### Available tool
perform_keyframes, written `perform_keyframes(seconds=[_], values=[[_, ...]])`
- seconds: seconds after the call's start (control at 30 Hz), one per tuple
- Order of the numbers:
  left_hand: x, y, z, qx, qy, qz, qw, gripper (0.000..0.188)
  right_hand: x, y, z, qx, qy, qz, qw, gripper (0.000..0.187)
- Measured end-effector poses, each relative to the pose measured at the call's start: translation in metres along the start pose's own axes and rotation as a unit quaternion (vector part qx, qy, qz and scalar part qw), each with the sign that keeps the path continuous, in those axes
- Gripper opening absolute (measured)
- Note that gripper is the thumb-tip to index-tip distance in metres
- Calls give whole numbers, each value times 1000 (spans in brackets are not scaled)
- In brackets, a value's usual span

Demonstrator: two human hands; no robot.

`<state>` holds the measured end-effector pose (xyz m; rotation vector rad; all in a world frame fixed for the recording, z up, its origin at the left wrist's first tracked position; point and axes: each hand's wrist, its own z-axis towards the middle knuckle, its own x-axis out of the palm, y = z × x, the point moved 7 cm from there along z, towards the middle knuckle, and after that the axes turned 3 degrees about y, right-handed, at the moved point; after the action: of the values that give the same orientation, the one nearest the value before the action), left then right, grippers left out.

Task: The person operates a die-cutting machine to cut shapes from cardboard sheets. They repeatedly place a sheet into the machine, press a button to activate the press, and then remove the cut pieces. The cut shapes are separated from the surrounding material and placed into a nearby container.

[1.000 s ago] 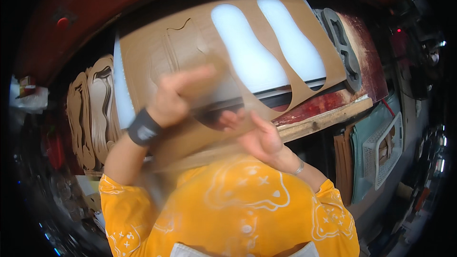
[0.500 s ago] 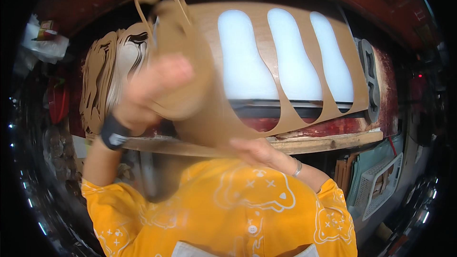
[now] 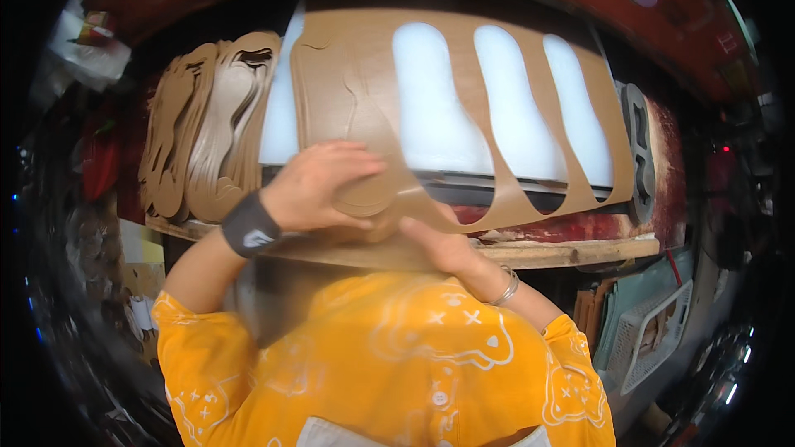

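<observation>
A brown sheet [image 3: 464,99] with several sole-shaped cut-outs lies over a bright white lit surface [image 3: 435,108]. My left hand [image 3: 319,182], with a dark band at its wrist, rests at the near end of a sole-shaped brown piece [image 3: 360,186] on the sheet's left part. Its fingers are stretched and its thumb is apart. My right hand [image 3: 439,244] grips the sheet's near edge, thumb on top and fingers partly hidden beneath. Motion blurs the sheet's near left corner.
Stacked brown cut scraps [image 3: 178,132] with sole-shaped openings stand at the left. A grey sole-shaped die [image 3: 639,153] is at the right end. A wooden edge [image 3: 571,252] runs along the bench front. Below it at right hangs a white plastic basket [image 3: 658,339].
My left hand has come down and right from holding up a looped brown piece, which now lies low on the sheet. My right hand has shifted slightly right and stays at the near edge.
</observation>
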<state>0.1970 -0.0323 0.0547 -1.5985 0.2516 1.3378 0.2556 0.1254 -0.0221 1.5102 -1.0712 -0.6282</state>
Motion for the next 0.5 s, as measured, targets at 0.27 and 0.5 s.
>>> perform_keyframes(seconds=[0.27, 0.5], values=[[-8, -17, -1, 18, -77, 3, 997, 54, 14, -4, 21, -76, 33, 293, 952, 47], [6, -1, 0, -34, -106, -74, 991, 32, 10, 16, 36, -134, 26, 227, 964, 44]])
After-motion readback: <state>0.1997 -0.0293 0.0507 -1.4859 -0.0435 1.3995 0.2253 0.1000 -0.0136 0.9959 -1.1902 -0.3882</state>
